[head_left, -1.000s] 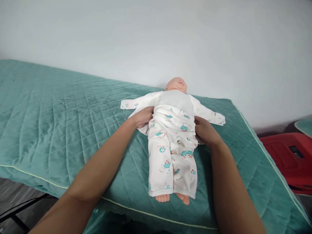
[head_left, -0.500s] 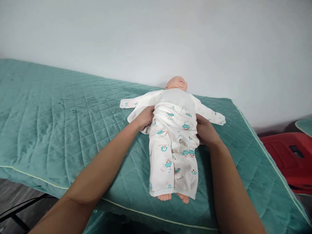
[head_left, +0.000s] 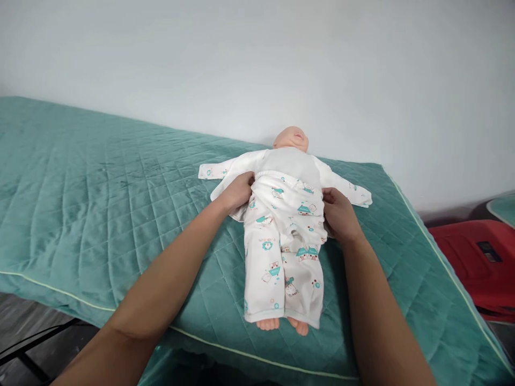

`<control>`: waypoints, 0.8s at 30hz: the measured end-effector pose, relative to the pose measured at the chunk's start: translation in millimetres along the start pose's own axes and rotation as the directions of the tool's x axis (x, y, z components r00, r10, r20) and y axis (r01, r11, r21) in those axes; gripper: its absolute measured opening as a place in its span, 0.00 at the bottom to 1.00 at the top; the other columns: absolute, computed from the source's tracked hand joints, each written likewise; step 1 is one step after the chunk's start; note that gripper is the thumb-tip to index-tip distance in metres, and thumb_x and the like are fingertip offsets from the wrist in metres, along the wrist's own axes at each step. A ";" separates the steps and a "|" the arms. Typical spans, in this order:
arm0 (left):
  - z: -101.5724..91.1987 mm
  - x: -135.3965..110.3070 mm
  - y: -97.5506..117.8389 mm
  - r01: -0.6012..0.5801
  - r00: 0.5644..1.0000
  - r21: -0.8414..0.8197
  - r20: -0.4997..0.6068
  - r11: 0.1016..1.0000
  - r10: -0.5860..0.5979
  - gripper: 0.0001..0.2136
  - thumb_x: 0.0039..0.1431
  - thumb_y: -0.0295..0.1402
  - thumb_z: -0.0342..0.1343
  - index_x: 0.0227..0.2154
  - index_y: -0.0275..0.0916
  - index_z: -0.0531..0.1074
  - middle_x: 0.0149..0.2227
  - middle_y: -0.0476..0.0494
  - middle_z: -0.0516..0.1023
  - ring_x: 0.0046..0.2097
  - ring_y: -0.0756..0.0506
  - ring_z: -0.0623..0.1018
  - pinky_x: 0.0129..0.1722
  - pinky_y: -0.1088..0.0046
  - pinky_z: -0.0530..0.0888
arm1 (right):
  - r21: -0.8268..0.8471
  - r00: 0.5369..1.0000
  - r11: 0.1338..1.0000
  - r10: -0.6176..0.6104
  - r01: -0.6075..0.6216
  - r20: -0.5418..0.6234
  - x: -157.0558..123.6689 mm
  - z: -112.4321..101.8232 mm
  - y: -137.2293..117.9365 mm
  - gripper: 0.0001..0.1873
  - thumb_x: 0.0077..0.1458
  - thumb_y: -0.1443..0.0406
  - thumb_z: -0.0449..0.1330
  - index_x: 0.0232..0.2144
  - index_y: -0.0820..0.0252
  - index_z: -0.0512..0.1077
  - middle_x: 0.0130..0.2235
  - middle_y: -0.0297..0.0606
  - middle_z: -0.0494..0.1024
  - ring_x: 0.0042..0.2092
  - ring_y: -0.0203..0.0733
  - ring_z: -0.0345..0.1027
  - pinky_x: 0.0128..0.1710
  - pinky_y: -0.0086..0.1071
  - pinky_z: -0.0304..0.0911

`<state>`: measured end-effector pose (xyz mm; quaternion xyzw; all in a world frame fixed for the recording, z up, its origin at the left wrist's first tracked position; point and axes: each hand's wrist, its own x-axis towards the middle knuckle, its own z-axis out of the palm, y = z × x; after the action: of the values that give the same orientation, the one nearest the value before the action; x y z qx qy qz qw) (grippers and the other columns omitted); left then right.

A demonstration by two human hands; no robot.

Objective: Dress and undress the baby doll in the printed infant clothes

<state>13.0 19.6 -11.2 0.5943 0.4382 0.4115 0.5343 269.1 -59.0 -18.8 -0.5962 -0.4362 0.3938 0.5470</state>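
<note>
A baby doll [head_left: 291, 138] lies on its back on a teal quilted mattress [head_left: 100, 193], head toward the wall, bare feet toward me. It wears a white printed top with sleeves spread out and matching white printed trousers [head_left: 284, 252]. My left hand [head_left: 237, 192] grips the trousers' waistband at the doll's left-hand side in view. At the other side of the waist, my right hand [head_left: 338, 214] holds the same waistband, fingers curled into the cloth.
A pale wall [head_left: 257, 59] runs behind the mattress. A red plastic object [head_left: 475, 262] stands on the floor to the right. The mattress edge with light piping [head_left: 225, 348] is close to me, dark floor below at the left.
Both hands have pulled the waistband a little higher on the doll's body. The trouser legs and feet shifted slightly up the mattress.
</note>
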 end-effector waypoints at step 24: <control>2.7 -8.6 20.6 -0.519 0.848 0.376 0.112 0.767 0.519 0.07 0.59 0.36 0.63 0.39 0.43 0.74 0.62 0.42 0.69 0.67 0.41 0.64 0.69 0.57 0.58 | -0.137 0.899 0.897 -0.393 0.421 0.194 -9.5 1.4 -22.9 0.13 0.51 0.59 0.69 0.35 0.50 0.70 0.49 0.35 0.71 0.58 0.46 0.63 0.59 0.41 0.61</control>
<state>14.9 9.6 8.9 0.7869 0.3300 0.4461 0.2699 262.8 -67.2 3.8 -0.5035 -0.6272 0.2772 0.5256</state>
